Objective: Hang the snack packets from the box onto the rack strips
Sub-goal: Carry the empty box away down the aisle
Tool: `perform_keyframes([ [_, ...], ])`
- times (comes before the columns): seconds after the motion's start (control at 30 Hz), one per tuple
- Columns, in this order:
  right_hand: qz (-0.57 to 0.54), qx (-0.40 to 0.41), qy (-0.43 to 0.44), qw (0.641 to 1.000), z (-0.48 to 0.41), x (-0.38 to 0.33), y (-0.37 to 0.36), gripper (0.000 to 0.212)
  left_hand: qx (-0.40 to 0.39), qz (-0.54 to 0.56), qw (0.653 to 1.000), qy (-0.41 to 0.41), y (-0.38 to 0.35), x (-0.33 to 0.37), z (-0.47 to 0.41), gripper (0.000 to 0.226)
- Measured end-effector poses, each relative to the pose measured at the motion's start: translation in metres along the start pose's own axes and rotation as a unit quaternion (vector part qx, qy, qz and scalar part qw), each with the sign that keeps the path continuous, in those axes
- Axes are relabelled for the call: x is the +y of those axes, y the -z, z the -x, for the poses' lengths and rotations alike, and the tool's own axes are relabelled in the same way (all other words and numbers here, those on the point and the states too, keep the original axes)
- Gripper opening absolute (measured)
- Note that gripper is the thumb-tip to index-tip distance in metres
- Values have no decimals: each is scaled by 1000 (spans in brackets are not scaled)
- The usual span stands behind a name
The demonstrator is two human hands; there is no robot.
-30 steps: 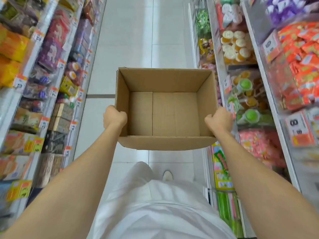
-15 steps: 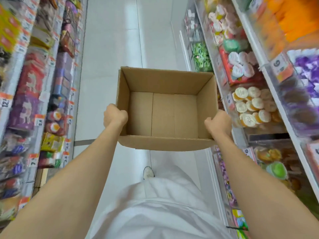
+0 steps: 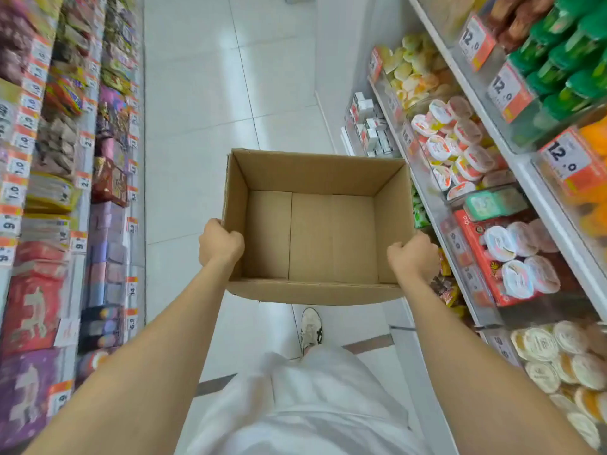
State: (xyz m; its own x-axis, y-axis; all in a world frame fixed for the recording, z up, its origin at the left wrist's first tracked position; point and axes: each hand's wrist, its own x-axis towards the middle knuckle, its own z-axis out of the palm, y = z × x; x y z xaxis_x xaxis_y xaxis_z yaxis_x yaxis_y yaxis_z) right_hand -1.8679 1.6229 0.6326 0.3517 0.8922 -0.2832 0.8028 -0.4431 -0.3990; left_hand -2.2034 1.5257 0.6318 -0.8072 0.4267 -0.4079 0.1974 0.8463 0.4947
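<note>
Both side walls of the cardboard box (image 3: 312,238) are clasped, by the left grip (image 3: 220,241) and right grip (image 3: 412,257); it is held over the aisle floor (image 3: 197,93), between stocked shelves (image 3: 522,160).

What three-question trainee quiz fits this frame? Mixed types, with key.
1. True or false: the open brown cardboard box contains snack packets.
2. Multiple choice: the left hand and right hand grip the box at A) its side walls, B) its far wall, C) its underside only.
3. Fill in: the green bottles are on the person's ____ side.
Key: 1 false, it is empty; 2 A; 3 right.
</note>
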Motion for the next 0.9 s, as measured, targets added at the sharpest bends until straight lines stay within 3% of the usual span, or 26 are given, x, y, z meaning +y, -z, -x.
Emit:
perform_keyframes([
  [0.53,-36,44,-98,994,-204,-329,-86,24,-56,-30,995,-80,11,278,-360,32],
  [0.9,-101,84,-257,957,-297,-459,-148,15,-137,-122,962,-200,-31,474,-549,29],
])
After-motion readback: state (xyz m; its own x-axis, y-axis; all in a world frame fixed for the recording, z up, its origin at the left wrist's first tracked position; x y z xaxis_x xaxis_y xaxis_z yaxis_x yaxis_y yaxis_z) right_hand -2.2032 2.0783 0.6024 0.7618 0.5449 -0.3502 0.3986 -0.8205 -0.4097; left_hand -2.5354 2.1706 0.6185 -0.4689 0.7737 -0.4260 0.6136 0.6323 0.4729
